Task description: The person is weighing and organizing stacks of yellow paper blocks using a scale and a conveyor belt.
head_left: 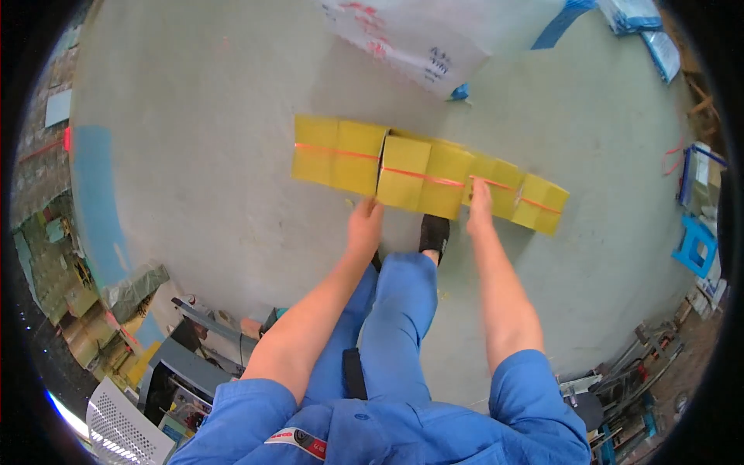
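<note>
A long flattened yellow cardboard piece [422, 174] with a red tape line across it is held out in front of me above the grey concrete floor. My left hand [364, 225] grips its near edge around the middle. My right hand [480, 208] grips the near edge further right. The cardboard folds into several panels and its right end droops. Both my forearms are bare and stretched forward, with blue sleeves at the elbows. My blue trousers and one black shoe [434, 232] show below the cardboard.
A large white sheet with red and dark marks [403, 39] lies on the floor ahead. Blue packages [643, 23] sit at the far right top. A blue stool [697, 244] stands at right. Metal machinery [194, 349] and stacked cardboard [85, 310] crowd the left, more metal frames [635, 380] the lower right.
</note>
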The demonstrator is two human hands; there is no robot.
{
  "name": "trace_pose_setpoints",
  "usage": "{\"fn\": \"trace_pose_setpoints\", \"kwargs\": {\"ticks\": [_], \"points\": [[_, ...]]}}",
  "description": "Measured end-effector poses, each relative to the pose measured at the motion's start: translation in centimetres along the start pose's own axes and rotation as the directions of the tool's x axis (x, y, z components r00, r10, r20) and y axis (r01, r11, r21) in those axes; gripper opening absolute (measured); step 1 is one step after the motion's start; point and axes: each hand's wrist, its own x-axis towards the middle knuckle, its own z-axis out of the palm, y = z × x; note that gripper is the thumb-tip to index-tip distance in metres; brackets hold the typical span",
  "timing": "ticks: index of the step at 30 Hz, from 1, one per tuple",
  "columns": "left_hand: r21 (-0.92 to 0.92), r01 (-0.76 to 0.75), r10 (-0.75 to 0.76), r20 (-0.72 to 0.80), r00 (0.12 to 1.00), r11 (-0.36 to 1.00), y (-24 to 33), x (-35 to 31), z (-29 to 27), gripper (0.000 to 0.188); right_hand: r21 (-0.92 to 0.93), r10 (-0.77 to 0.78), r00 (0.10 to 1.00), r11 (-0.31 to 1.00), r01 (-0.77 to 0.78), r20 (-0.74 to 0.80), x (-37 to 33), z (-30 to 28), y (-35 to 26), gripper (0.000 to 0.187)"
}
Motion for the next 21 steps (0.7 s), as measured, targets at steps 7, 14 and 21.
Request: {"fn": "trace_pose_setpoints", "kwargs": {"ticks": [7,14,21], "points": [[0.532,-0.402,0.5,-0.047,0.865,0.745,3.3,5.0,2.1,0.052,0.084,0.266,0.958,0.958,-0.276,0.111,-1.7,3.5,-2.9,0.047],[0.61,-0.085,0.179,-0.095,0.979,0.788,5.5,6.6,5.0,0.053,0.072,0.356,0.924,0.927,-0.368,0.141,-0.5,3.3,-2.4,0.046],[0.58,-0.017,0.157,-0.192,0.969,0.814,4.0,7.4,6.4,0.047,0.366,0.277,0.943,0.871,-0.328,0.186,0.7,3.4,-0.3,0.052]]}}
